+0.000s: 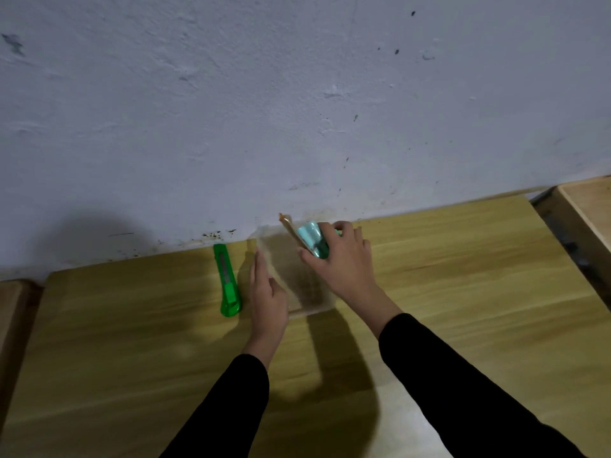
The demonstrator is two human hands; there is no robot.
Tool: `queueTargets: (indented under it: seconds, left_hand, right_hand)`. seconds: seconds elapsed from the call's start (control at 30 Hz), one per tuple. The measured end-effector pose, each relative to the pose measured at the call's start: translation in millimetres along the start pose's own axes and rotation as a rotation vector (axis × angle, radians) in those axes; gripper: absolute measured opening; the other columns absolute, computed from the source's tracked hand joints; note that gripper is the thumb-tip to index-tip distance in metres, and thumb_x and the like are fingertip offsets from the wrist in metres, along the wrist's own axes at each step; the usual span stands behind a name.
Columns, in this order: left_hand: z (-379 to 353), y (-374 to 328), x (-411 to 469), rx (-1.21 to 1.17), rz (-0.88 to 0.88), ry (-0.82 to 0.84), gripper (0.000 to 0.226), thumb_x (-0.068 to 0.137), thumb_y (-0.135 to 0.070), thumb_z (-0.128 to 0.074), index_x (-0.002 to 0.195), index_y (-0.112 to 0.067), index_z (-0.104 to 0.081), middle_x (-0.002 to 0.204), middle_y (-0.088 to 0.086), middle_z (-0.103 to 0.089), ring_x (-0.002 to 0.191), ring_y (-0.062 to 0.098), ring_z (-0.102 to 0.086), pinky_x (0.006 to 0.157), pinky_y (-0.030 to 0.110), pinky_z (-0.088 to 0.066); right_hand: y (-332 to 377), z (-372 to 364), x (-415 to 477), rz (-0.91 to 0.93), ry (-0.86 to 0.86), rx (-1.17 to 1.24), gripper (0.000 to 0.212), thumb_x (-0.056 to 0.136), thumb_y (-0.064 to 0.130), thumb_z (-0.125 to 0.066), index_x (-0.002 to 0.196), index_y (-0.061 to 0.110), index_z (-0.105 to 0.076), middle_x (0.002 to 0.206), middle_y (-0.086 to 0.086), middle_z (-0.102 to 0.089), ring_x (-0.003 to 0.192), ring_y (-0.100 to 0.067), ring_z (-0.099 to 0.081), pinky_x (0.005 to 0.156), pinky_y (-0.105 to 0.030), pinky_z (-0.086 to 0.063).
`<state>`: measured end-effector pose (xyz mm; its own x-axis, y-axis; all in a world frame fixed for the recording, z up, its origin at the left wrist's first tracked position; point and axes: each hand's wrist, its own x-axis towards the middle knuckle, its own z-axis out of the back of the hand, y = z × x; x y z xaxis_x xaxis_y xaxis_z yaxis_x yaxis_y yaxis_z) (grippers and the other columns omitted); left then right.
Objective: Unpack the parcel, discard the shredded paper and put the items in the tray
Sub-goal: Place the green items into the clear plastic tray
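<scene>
Far left: the edge of a second brown wooden surface butts against the yellow-brown wood-grain counter. Behind both runs a white-grey plaster wall with dark specks.

Left of centre: a green plastic utility knife lies flat on the counter, long axis pointing toward the wall. It lies just beside the left hand, not touching it.

Centre: the left hand has straight fingers held together. Its palm side lies along the left wall of the brown cardboard parcel box. It is not curled round anything. The box sits on the counter close to the wall. It is blurred, so what it contains cannot be told.

Right of centre: the right hand is above the far right part of the box. Thumb and curled fingers grip a mint-green item on a brown card backing, which looks like a blister pack. The pack is tilted, one card corner pointing up toward the wall, and it is clear of the counter.

Both forearms are in black sleeves.

Far right: the corner of a pale wooden tray with a raised rim sits at the frame edge, well apart from box and hands. Its interior is mostly out of view.
</scene>
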<state>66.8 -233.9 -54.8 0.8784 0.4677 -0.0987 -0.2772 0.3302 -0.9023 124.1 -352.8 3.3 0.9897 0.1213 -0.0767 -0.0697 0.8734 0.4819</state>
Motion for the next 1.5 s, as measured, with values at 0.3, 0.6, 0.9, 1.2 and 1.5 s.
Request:
queueTargets:
  seconds: [0.3, 0.6, 0.9, 1.2, 1.5]
  left_hand:
    - [8, 15, 2, -0.227, 0.064, 0.043, 0.054, 0.091, -0.005, -0.037, 0.143, -0.017, -0.031, 0.149, 0.004, -0.030, 0.137, 0.023, -0.032, 0.113, 0.049, -0.029]
    - [22, 18, -1, -0.398, 0.178, 0.200, 0.060, 0.096, 0.005, -0.032, 0.147, -0.024, -0.017, 0.154, -0.002, -0.020, 0.141, 0.013, -0.021, 0.118, 0.042, -0.020]
    - [21, 18, -2, -0.417, 0.173, 0.232, 0.056, 0.098, 0.002, -0.030, 0.147, -0.019, -0.014, 0.152, -0.005, -0.019, 0.137, 0.004, -0.016, 0.115, 0.025, -0.016]
    - [26, 25, 5, -0.409, 0.164, 0.267, 0.055, 0.098, 0.002, -0.032, 0.147, -0.018, -0.018, 0.151, -0.010, -0.018, 0.140, 0.006, -0.016, 0.119, 0.036, -0.015]
    - [29, 20, 10, -0.242, 0.131, 0.301, 0.056, 0.099, -0.004, -0.031, 0.148, -0.024, -0.013, 0.156, -0.004, -0.014, 0.136, 0.004, -0.018, 0.117, 0.031, -0.020]
  right_hand:
    - [51, -31, -1, -0.060, 0.130, 0.085, 0.055, 0.082, 0.059, -0.047, 0.122, 0.022, -0.045, 0.122, -0.012, -0.047, 0.114, -0.032, -0.042, 0.094, -0.044, -0.034]
    - [50, -53, -3, -0.147, 0.165, 0.076, 0.041, 0.090, 0.041, -0.047, 0.119, 0.013, -0.046, 0.127, -0.017, -0.043, 0.118, -0.036, -0.037, 0.098, -0.045, -0.032]
    - [34, -64, -13, 0.009, 0.200, 0.152, 0.043, 0.097, 0.022, -0.037, 0.137, 0.010, -0.033, 0.143, -0.021, -0.035, 0.130, -0.036, -0.035, 0.107, -0.044, -0.035]
    - [24, -75, -9, 0.161, 0.262, 0.030, 0.052, 0.100, 0.023, -0.025, 0.146, 0.006, -0.010, 0.158, -0.014, -0.008, 0.146, -0.025, -0.002, 0.121, -0.037, -0.005]
    - [30, -71, -1, 0.119, 0.231, 0.153, 0.048, 0.096, 0.015, -0.038, 0.141, 0.003, -0.027, 0.151, -0.016, -0.027, 0.140, -0.031, -0.026, 0.115, -0.045, -0.027]
